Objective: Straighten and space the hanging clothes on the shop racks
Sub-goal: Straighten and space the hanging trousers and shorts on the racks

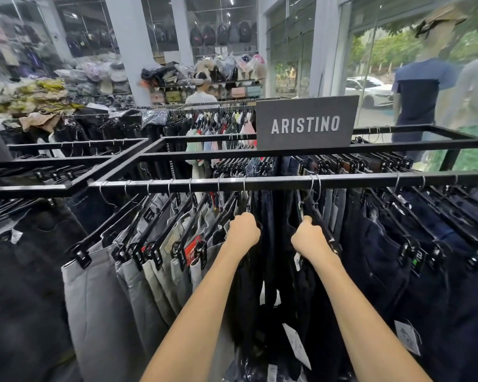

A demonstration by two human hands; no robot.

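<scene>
A black metal rack rail runs across in front of me, hung with trousers on black clip hangers. Grey and beige trousers hang to the left, dark blue jeans to the right. My left hand grips the black hanger of the rightmost pair in the left group. My right hand grips the black hanger of a dark pair at the left end of the right group. Between my hands is a gap where dark trousers hang further back.
A grey ARISTINO sign stands on the rack's far rail. More racks of dark trousers stand to the left and behind. A person stands beyond the racks. A mannequin in a navy shirt stands by the window at right.
</scene>
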